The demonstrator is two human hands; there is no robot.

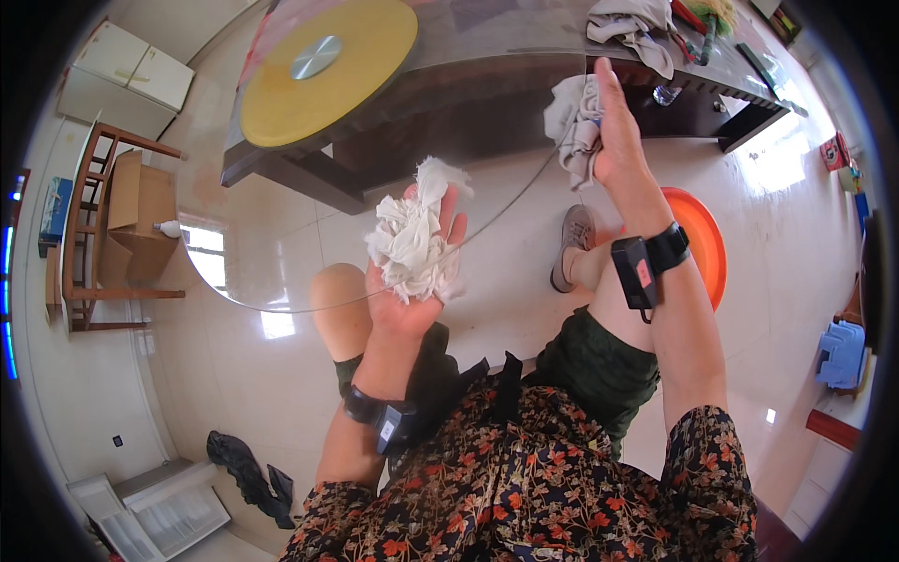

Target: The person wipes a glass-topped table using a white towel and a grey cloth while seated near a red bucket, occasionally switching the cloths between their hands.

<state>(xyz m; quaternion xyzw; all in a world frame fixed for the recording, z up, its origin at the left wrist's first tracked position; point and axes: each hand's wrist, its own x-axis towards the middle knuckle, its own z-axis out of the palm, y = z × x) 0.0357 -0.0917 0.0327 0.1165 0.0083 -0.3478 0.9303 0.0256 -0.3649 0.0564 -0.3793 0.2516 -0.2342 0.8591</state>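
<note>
On the upturned palm of my left hand (407,316) lies a crumpled white rag (414,246) with frayed edges. The curved rim of a large clear round glass sheet (309,310) crosses over this hand, which seems to be beneath the glass. My right hand (621,133) presses a bunched grey cloth (572,116) against the glass rim at the right. Its fingers point up and the thumb side is partly hidden. Further up, a yellow disc (379,42) with a round metal plate (316,57) at its centre shows by the dark wooden table (470,105).
On the table's right end lie another grey cloth (635,24) and a duster-like bundle (709,21). An orange round basin or stool (702,242) stands beside my right forearm. At left, a wooden frame (126,293) surrounds a cardboard box (140,218). A black bag (242,467) lies on the floor.
</note>
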